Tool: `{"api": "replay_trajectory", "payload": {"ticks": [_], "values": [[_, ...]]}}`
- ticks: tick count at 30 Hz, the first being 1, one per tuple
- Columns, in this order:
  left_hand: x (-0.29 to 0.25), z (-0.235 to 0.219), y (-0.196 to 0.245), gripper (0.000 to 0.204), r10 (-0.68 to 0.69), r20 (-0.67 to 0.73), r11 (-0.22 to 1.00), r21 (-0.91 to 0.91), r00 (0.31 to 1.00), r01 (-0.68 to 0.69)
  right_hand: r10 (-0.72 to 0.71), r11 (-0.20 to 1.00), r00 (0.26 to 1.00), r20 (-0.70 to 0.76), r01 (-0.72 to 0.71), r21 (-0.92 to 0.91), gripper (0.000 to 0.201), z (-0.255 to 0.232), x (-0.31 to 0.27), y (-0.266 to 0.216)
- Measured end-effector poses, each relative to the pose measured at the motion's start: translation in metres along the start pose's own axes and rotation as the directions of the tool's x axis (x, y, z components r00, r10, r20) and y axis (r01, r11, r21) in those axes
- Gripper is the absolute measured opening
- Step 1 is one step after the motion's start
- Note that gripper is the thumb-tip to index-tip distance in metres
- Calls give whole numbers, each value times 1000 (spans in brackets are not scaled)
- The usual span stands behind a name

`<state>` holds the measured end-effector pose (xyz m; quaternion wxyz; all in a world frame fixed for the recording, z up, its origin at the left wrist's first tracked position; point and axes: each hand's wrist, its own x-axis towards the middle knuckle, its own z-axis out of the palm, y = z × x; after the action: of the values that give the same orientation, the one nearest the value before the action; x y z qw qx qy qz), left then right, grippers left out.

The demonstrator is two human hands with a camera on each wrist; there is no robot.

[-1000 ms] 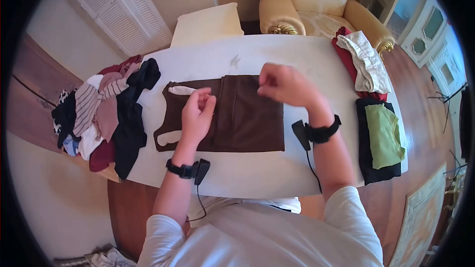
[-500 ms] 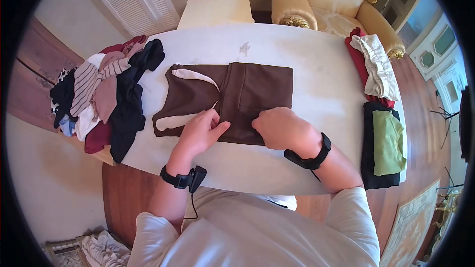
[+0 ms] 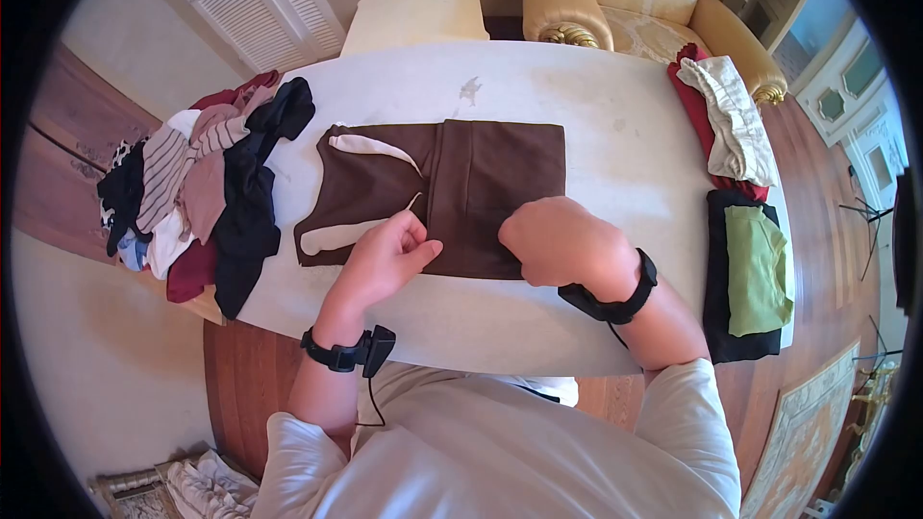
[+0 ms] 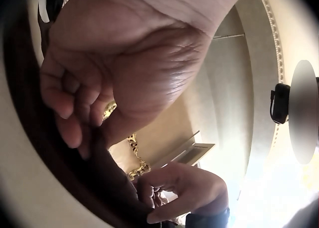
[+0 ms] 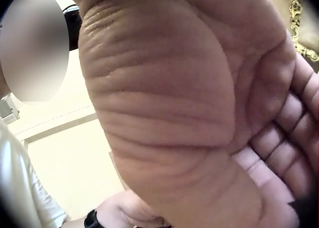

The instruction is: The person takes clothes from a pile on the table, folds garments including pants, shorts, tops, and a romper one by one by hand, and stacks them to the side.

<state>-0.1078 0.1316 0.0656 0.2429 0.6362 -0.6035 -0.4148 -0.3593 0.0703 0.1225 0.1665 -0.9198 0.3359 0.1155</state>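
A brown garment (image 3: pixel 500 173) with pale-lined armholes lies flat on the table, its right part folded over. At its near edge, left of the fold, my left hand (image 3: pixel 385 259) pinches the cloth; the left wrist view shows thumb and fingertips of the left hand (image 4: pixel 129 58) meeting on the dark fabric (image 4: pixel 107 188). Farther right along the same edge, my right hand (image 3: pixel 569 248) grips the folded part with curled fingers. Its palm fills the right wrist view, where the right hand (image 5: pixel 169 88) has its fingertips on a dark bit of cloth at the lower right corner.
A loose heap of mixed clothes (image 3: pixel 202 183) covers the left end of the white table (image 3: pixel 385 77). Folded white and red clothes (image 3: pixel 726 120) and a green piece (image 3: pixel 757 269) on black fabric lie at the right. An armchair (image 3: pixel 567 5) stands beyond.
Both hands have come down from above the garment to its near edge, the right one from near the far side. They have barely moved in the last half second.
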Motion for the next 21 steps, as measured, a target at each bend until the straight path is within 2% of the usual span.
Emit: {"api": "replay_trajectory", "payload": {"ticks": [1, 5, 7, 8, 9, 10, 11, 13, 14, 15, 16, 17, 19, 21], "values": [[0, 1, 0, 23, 1, 1, 1000, 2, 1000, -1, 10, 1000, 999, 51, -10, -3, 10, -2, 0, -2], [-3, 1, 5, 23, -14, -15, 988, 152, 1000, 16, -20, 999, 999, 50, 21, -25, 8, 6, 4, 0], [-4, 1, 6, 27, -28, -15, 979, 200, 999, 31, -47, 997, 994, 97, 41, 60, 18, 1, 3, 3], [-4, 3, 5, 27, 73, -92, 962, 269, 993, -46, -46, 997, 994, 96, 40, 58, 18, 0, 3, 9], [-3, 4, 4, 27, 178, -160, 933, 342, 971, -115, -30, 996, 1000, -8, 30, 90, 23, 0, 1, 18], [-2, 6, 9, 27, 181, -161, 933, 340, 970, -117, -10, 992, 994, -110, 23, 121, 27, -1, -1, 27], [-2, 10, 17, 30, 178, -189, 939, 327, 966, -110, -9, 993, 994, -109, 22, 118, 27, -2, -2, 38], [0, 19, 23, 33, 177, -220, 945, 311, 959, -103, 163, 978, 961, -222, -128, 163, 29, -5, -1, 58], [2, 26, 21, 38, 399, -214, 862, 420, 892, -284, 161, 979, 961, -223, -127, 159, 29, -4, 1, 66], [2, 29, 20, 43, 600, -180, 730, 522, 779, -441, 241, 965, 943, -228, -207, 162, 31, -2, 2, 72], [-1, 30, 23, 56, 529, -101, 747, 527, 843, -406, 321, 943, 918, -234, -288, 165, 34, -2, 3, 77], [-1, 32, 22, 56, 534, -101, 745, 526, 840, -410, 324, 943, 916, -236, -291, 163, 34, -3, 4, 79], [1, 33, 22, 61, 481, 17, 672, 635, 877, -381, 385, 914, 909, -159, -351, 205, 40, -5, 6, 80], [4, 33, 31, 62, 497, 17, 672, 625, 868, -397, 372, 918, 919, -128, -344, 195, 43, -10, 5, 77]]}}
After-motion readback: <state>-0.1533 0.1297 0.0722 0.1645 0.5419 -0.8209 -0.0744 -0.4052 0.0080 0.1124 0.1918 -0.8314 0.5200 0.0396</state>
